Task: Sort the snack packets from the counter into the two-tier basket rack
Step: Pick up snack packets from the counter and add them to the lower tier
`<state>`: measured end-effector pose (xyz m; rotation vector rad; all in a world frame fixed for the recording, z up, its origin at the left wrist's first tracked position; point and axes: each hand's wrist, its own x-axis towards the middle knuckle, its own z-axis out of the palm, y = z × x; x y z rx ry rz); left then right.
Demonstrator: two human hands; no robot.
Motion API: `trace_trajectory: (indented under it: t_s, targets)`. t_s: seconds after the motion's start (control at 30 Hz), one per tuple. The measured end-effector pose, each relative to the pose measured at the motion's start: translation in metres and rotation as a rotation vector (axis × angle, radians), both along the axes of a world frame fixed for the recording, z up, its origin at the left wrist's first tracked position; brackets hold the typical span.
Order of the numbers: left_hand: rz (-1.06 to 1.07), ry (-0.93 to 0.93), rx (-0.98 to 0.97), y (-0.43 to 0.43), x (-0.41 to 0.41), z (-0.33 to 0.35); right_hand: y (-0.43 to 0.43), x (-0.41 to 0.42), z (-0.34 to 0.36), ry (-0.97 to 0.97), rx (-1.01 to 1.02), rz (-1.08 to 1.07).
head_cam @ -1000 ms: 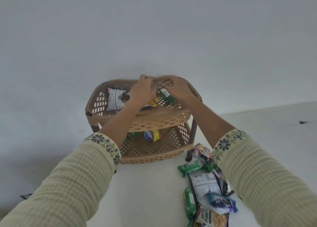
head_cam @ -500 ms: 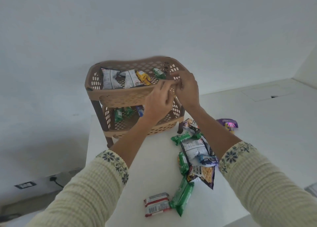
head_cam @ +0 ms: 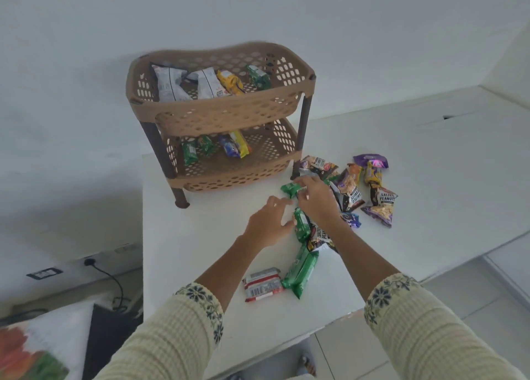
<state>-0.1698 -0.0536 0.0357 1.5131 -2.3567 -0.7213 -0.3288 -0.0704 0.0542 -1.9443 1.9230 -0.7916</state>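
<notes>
Pick-up step. The right hand (head_cam: pixel 315 200) pinches a small green packet (head_cam: pixel 289 189) on the tabletop (head_cam: pixel 200 236); the left hand (head_cam: pixel 268 222), fingers spread and empty, hovers just beside it. Unsorted snack packets (head_cam: pixel 372 196) lie right of the hands; the basket rack (head_cam: pixel 218 112) stands beyond them, both tiers partly filled. Next: lift the packet and choose a tier.

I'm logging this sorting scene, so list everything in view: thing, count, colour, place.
rack: 1, tan with brown legs, back of counter
top packets: 4, white, yellow, green, upper tier
lower packets: about 4, green, blue, yellow, lower tier
loose packets: a dozen or so, mixed colours, counter right of rack
counter: 1, white
socket: 1, black, wall at left
hands: left open near the pile; right pinching a green packet
</notes>
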Motion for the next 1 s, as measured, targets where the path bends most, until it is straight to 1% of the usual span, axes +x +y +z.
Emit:
trace_trajectory:
  t_s: [0.13, 0.23, 0.3, 0.37, 0.43, 0.57, 0.7, 0.87, 1.0]
  targets:
    - [-0.008, -0.050, 0.172, 0.025, -0.007, -0.017, 0.014, -0.016, -0.020, 0.050, 0.153, 0.010]
    - [0.047, -0.063, 0.304, 0.042, -0.019, -0.023, 0.023, -0.027, -0.032, 0.241, 0.268, 0.015]
    - [0.076, -0.076, 0.345, 0.054, -0.027, -0.029, 0.030, -0.035, -0.041, 0.318, 0.300, 0.033]
    - [0.096, -0.100, 0.365, 0.064, -0.033, -0.034, 0.036, -0.043, -0.048, 0.351, 0.287, 0.048]
    - [0.133, -0.141, 0.347, 0.071, -0.038, -0.038, 0.041, -0.052, -0.052, 0.380, 0.288, 0.063]
    - [0.151, -0.289, 0.212, 0.085, -0.048, -0.044, 0.055, -0.066, -0.064, 0.443, 0.280, 0.135]
    - [0.187, -0.368, 0.210, 0.093, -0.055, -0.047, 0.070, -0.075, -0.070, 0.534, 0.270, 0.182]
    - [0.268, -0.353, 0.171, 0.098, -0.057, -0.049, 0.081, -0.082, -0.069, 0.557, 0.326, 0.227]
    - [0.386, -0.224, 0.151, 0.102, -0.056, -0.049, 0.085, -0.089, -0.063, 0.493, 0.308, 0.226]
